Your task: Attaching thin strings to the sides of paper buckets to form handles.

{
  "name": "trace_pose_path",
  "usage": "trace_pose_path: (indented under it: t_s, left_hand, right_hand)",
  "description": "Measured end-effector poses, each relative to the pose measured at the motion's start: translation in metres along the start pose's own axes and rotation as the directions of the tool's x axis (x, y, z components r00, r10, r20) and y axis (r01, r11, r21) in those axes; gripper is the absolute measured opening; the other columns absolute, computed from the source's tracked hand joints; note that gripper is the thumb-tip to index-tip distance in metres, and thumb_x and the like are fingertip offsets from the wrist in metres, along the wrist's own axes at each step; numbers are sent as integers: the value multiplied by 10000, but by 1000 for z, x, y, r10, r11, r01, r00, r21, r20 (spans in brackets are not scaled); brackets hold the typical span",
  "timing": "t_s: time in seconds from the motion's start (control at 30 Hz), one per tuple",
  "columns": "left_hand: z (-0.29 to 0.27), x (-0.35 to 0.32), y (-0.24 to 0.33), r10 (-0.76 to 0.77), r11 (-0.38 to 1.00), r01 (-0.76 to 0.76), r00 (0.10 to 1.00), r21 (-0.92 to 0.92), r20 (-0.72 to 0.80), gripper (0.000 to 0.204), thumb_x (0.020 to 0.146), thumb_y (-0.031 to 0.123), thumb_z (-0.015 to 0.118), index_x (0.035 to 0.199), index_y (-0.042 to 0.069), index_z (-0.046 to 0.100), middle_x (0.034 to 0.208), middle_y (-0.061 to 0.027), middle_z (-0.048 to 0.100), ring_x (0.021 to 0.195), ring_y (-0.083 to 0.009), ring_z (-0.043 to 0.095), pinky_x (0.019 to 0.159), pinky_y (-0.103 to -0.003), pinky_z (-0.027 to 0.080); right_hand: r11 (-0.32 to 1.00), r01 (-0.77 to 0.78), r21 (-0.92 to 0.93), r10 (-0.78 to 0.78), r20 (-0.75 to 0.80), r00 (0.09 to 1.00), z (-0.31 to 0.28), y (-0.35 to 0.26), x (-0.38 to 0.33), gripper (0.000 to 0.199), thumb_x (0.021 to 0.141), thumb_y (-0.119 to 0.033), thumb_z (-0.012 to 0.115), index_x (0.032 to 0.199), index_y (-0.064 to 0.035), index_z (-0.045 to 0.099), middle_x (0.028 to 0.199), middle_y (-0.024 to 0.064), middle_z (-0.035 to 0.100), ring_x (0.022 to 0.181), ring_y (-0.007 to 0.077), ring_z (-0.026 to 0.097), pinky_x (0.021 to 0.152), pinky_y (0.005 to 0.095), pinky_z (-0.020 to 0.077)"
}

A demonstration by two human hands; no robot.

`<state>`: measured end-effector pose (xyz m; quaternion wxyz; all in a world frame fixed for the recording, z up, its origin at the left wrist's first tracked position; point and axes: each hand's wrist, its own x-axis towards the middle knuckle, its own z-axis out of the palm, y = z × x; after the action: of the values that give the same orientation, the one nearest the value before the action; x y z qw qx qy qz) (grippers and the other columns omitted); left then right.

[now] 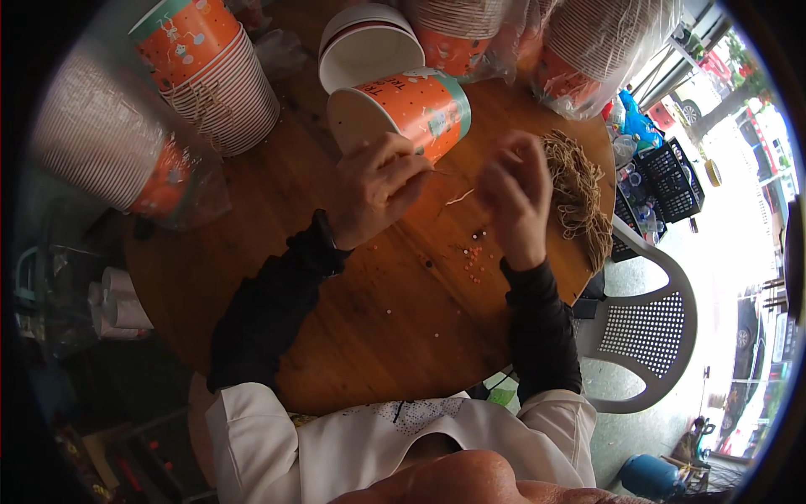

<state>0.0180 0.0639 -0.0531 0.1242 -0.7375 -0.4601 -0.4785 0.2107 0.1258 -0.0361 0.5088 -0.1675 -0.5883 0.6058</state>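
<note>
An orange paper bucket (442, 113) with a green rim band lies tilted on the wooden table, its pale round end toward my left hand (378, 186). The fingers of that hand are pinched together on a thin piece of twine (453, 175) beside the bucket's lower side. The twine stretches across the gap to my right hand (515, 197), which is curled, its fingertips slightly blurred. A loose bundle of tan twine (578, 197) lies to the right of that hand, along the table edge.
Stacked orange buckets (220, 97) stand at the left, with bagged stacks (588, 55) behind. White-lined tubs (369, 55) lie beyond the bucket. Small reddish bits (473, 259) are scattered on the table (361, 336). A grey plastic chair (642, 332) and black crates (667, 189) are at the right.
</note>
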Motion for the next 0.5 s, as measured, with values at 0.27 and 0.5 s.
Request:
trace_pose_path:
  t_s: [0.27, 0.5]
  left_hand:
    - [-11, 10, -14, 165, 963, -176, 984, 203, 69, 174, 766, 119, 745, 923, 132, 672, 1018, -15, 636, 1030, -238, 574, 845, -387, 438]
    - [-36, 39, 8, 278, 925, -295, 955, 238, 103, 105, 813, 143, 712, 874, 109, 634, 927, -24, 615, 993, -248, 581, 871, -397, 433]
  right_hand:
    - [918, 85, 388, 37, -297, 954, -41, 1, 19, 213, 902, 10, 513, 1097, -72, 499, 659, -18, 406, 553, 97, 406, 523, 238, 327]
    - [882, 63, 467, 28, -185, 982, -48, 4, 23, 168, 921, -3, 523, 1079, -60, 518, 672, -9, 429, 575, 114, 433, 538, 250, 358]
